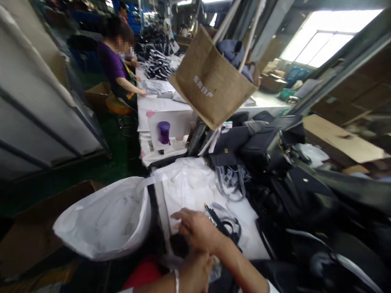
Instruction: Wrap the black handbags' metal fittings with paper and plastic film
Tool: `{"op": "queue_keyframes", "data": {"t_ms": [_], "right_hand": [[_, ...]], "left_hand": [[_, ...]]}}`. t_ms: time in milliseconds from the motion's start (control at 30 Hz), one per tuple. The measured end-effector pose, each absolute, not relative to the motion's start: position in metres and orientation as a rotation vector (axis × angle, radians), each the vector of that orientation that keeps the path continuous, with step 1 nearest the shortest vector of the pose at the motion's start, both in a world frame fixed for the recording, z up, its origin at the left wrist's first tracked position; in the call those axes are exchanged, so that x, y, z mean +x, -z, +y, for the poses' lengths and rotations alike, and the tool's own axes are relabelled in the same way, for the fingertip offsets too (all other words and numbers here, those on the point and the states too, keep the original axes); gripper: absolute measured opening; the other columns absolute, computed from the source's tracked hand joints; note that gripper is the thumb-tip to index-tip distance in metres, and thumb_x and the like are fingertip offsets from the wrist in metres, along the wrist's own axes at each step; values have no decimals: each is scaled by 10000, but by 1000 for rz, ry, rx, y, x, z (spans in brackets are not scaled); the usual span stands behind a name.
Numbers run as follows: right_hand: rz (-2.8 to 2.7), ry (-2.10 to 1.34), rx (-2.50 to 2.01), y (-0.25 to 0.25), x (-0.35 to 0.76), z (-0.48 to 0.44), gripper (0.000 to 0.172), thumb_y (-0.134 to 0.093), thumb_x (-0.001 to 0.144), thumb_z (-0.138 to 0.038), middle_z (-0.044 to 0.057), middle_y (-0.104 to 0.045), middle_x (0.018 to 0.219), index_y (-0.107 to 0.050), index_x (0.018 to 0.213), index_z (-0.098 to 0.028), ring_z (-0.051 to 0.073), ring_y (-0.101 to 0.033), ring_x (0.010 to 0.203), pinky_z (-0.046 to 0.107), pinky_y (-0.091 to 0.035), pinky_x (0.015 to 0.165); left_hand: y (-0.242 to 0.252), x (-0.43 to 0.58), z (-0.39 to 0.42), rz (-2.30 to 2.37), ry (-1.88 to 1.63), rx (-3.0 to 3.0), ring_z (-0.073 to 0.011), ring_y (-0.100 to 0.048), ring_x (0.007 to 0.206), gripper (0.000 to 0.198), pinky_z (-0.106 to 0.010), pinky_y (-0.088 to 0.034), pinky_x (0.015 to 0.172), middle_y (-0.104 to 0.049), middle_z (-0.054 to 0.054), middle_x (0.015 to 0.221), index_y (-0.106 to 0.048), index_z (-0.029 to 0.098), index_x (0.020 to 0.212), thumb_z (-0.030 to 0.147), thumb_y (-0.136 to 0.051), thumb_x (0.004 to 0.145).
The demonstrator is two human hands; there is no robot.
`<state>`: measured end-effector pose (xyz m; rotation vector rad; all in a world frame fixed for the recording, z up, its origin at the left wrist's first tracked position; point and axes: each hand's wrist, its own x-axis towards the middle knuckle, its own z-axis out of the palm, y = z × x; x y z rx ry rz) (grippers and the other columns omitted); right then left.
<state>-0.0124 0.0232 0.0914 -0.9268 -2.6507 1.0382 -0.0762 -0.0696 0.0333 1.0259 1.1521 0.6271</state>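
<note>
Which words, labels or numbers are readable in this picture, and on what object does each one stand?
"东风日产": white print on the hanging brown bag, slightly blurred, so read with some doubt.
Small gold mark on a black bag: too small to read.
No other text is legible.

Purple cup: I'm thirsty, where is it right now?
In the head view, the purple cup stands on the white table left of centre, just left of the hanging brown bag.

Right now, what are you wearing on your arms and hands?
No gloves: both are bare. The left hand has a thin silver metal bangle round its wrist. The right hand has an uncovered forearm, up to a short white sleeve edge.
</note>
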Motion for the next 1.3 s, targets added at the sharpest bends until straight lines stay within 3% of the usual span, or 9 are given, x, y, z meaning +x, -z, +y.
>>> {"op": "queue_keyframes", "data": {"t_ms": [67, 133, 300, 400, 633, 933, 1167, 1300], "right_hand": [[-2527, -911, -1246, -97, 31, 30, 212, -441, 953, -279, 37, -664, 975, -609, 1064, -212, 170, -615, 912, 254, -440, 797], [-2475, -921, -1378, -93, 66, 24, 254, -402, 975, -325, 31, -673, 907, -629, 997, -212, 169, -614, 869, 261, -430, 776], [-2460, -1054, -1257, -65, 96, -11, 281, -375, 989, -331, 13, -681, 994, -617, 1113, -258, 171, -598, 951, 294, -395, 874], [-2343, -1077, -1306, -53, 104, -18, 229, -445, 964, -323, 8, -672, 987, -635, 1065, -246, 169, -586, 945, 292, -396, 869], [-2078, -1096, -1476, -40, 105, -15, 75, -589, 877, -220, -12, -660, 848, -655, 848, -200, 145, -581, 842, 244, -409, 779], [-2281, -854, -1403, -25, 107, -23, 129, -572, 889, -254, 16, -696, 957, -647, 986, -213, 179, -594, 940, 293, -360, 868], [-2274, -759, -1404, -3, 109, -22, 37, -620, 843, -227, -6, -695, 855, -639, 850, -196, 157, -604, 861, 266, -360, 814], [-2249, -781, -1344, 2, 118, -18, 65, -599, 863, -234, -4, -686, 889, -647, 900, -213, 158, -599, 894, 264, -360, 831]], "left_hand": [[-28, -86, -64, 1138, -556, 1104, -77, -428, 405, 245, -202, -317, 362, -492, 52, 628, -492, 188, 853, 407, -422, 936], [-28, -101, -55, 1144, -502, 1197, -76, -362, 342, 242, -213, -227, 325, -415, 82, 566, -429, 214, 835, 415, -349, 943], [-52, -126, -29, 1175, -427, 1583, -117, -499, 523, 185, -237, -338, 511, -502, 52, 624, -424, 222, 833, 331, -331, 949], [-62, -126, -19, 1163, -342, 1829, -156, -561, 666, 180, -270, -331, 606, -580, 10, 712, -445, 227, 858, 274, -304, 959], [-51, -115, -13, 1249, -183, 2054, -193, -596, 654, 226, -309, -282, 565, -601, -9, 709, -409, 240, 874, 286, -217, 983], [-19, -103, -20, 1237, -179, 2103, -210, -637, 723, 237, -292, -380, 615, -623, -26, 737, -418, 246, 958, 314, -191, 978], [-21, -89, -17, 1360, -148, 2141, -208, -641, 697, 250, -267, -402, 587, -618, -30, 689, -437, 254, 873, 283, -206, 964], [-17, -74, -12, 1357, -92, 2106, -197, -631, 689, 225, -265, -383, 581, -609, -23, 700, -397, 247, 870, 282, -199, 970]]}}
